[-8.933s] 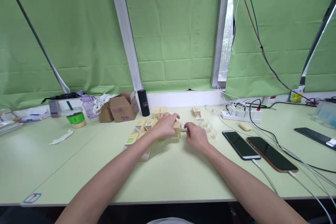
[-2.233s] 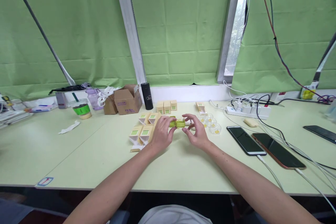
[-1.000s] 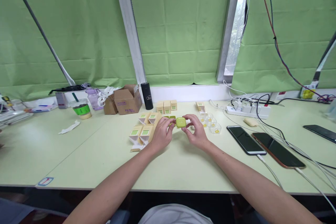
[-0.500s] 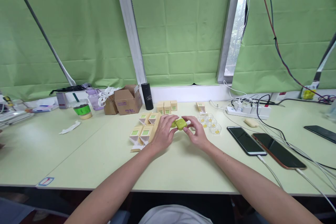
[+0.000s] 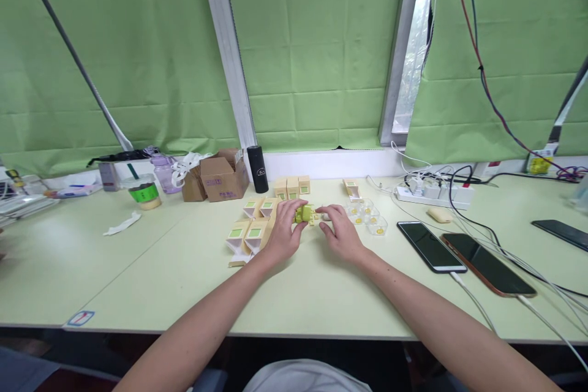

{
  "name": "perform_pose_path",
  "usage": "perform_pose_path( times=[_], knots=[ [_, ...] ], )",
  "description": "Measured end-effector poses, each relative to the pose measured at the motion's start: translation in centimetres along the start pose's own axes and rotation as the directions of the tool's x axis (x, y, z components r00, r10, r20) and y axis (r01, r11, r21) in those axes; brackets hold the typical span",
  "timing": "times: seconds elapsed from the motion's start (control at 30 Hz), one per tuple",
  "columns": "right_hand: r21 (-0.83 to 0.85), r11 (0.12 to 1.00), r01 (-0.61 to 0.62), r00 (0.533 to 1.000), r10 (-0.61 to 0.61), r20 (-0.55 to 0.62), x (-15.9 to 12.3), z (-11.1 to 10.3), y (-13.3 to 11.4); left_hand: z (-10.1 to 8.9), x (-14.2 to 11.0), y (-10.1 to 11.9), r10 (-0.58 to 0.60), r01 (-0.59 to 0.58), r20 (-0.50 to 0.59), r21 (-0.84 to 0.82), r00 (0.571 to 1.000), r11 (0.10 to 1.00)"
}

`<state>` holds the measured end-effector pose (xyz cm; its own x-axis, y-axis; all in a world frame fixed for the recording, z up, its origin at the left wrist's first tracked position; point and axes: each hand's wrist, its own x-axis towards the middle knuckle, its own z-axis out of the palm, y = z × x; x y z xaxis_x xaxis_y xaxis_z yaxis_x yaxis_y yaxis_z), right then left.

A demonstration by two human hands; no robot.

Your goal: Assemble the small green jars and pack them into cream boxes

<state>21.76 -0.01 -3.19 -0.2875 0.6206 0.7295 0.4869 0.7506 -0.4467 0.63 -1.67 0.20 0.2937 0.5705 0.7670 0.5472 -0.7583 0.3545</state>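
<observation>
My left hand [image 5: 285,230] pinches a small yellow-green rounded case [image 5: 303,214], now turned on edge, between thumb and fingers. Just right of the case are small yellow-green parts [image 5: 315,217], too small to make out. My right hand [image 5: 342,233] has thumb and index finger apart, with the index tip close to those parts; whether it touches them is unclear. A white object [image 5: 326,217] shows partly behind my right fingers. Beside my left hand stand several opened small cartons [image 5: 254,234] with green windows. Right of my right hand lie clear plastic cups [image 5: 377,225] with yellow pieces inside.
Closed small cartons [image 5: 287,187] stand at the back, and one opened carton [image 5: 352,188] lies farther right. A black bottle [image 5: 257,169], a cardboard box [image 5: 223,179] and a drink cup [image 5: 143,191] line the left. Two phones [image 5: 432,247] and a power strip [image 5: 434,196] with cables are right.
Earlier both hands held the case with its smooth square face showing. Now it has turned and shifted left into my left hand, and my right hand has let go.
</observation>
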Motion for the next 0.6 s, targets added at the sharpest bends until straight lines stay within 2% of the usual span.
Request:
perform_pose_path(
  times=[0.17, 0.3, 0.43, 0.6],
  knots=[
    [-0.282, 0.955, 0.096, 0.972, -0.028, 0.235, -0.1, 0.5, 0.2, 0.3, 0.2, -1.0, -0.222, 0.205, -0.086, -0.177, 0.971, 0.963],
    [-0.371, 0.919, 0.133, 0.938, 0.003, 0.345, -0.1, 0.8, 0.1, 0.8, 0.4, -2.1, -0.283, 0.246, -0.068, -0.333, 0.957, 0.91],
    [-0.393, 0.907, 0.151, 0.922, 0.015, 0.388, -0.2, 0.8, 0.0, 1.1, 0.5, -2.8, -0.32, 0.278, -0.013, -0.461, 0.947, 0.843],
    [-0.423, 0.892, 0.16, 0.92, 0.02, 0.39, -0.1, 0.7, -0.4, 1.0, 0.5, -2.4, -0.343, 0.306, 0.043, -0.564, 0.939, 0.767]
  ],
)
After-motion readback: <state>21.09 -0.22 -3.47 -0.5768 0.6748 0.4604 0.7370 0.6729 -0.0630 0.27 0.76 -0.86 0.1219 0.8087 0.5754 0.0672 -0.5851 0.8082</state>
